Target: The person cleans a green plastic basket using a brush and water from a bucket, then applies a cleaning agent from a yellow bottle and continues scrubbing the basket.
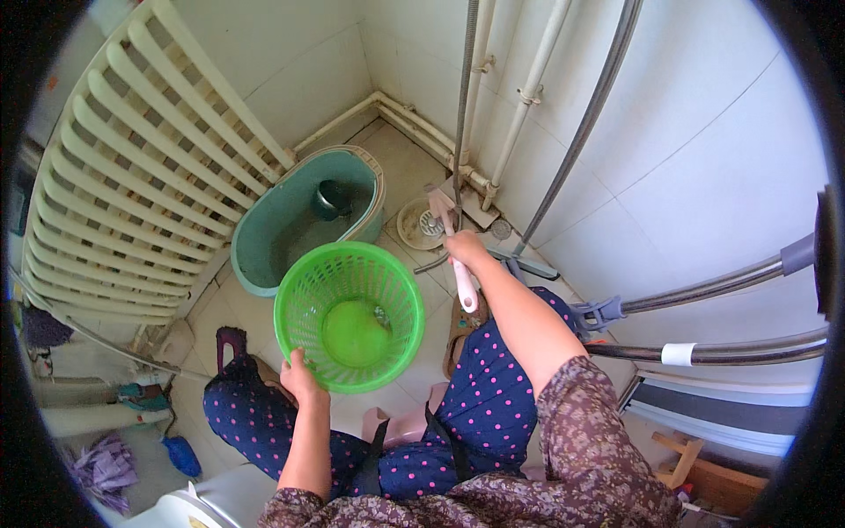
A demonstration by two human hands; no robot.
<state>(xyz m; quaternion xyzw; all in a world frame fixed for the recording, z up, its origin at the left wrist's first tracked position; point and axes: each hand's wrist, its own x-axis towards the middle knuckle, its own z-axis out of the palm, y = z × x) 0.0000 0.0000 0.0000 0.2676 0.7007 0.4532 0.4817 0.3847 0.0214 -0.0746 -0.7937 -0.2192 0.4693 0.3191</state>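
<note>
Two grips, I see: left hand (302,377) closed on green basket (349,333) at its near rim, right hand (468,251) clasping pink-handled tool (465,285)!

Pale tiles make up the floor (407,165), with thin joints between them. On it stands an oval teal tub (369,232). Right of the tub, a round drain (430,223) with a slotted cover is set into the tiles. Farther right of the tub, a squeegee (528,264) rests its blade on the floor. Nearer the person than the tub, to its right, a brown slipper (459,324) stands
</note>
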